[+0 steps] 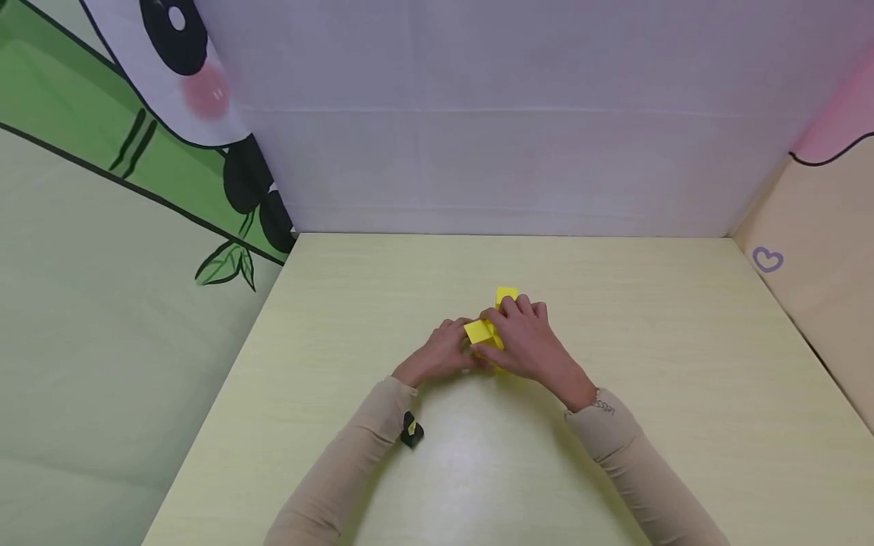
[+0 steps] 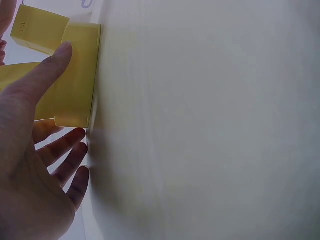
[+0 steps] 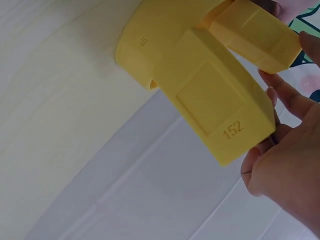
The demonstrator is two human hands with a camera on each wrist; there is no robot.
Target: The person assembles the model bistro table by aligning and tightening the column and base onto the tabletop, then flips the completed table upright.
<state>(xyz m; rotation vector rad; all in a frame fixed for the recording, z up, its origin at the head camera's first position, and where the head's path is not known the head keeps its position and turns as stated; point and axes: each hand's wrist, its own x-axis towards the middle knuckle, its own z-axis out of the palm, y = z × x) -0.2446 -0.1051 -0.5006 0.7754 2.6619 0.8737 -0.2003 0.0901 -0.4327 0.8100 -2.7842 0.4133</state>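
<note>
Several yellow plastic blocks are joined into one piece, held low over the table between both hands. My left hand grips it from the left; in the left wrist view its thumb lies across a curved yellow part, with the index finger partly hidden behind and the other fingers spread below. My right hand holds the other side, thumb and index finger at the end of a small block. Beside that, a larger block marked 152 sticks out, near the right hand's curled lower fingers.
A pale wooden table stretches around the hands. Behind it hangs a plain lilac cloth, with printed cloth walls at both sides. A small black item shows beside the left sleeve; whether it is attached, I cannot tell.
</note>
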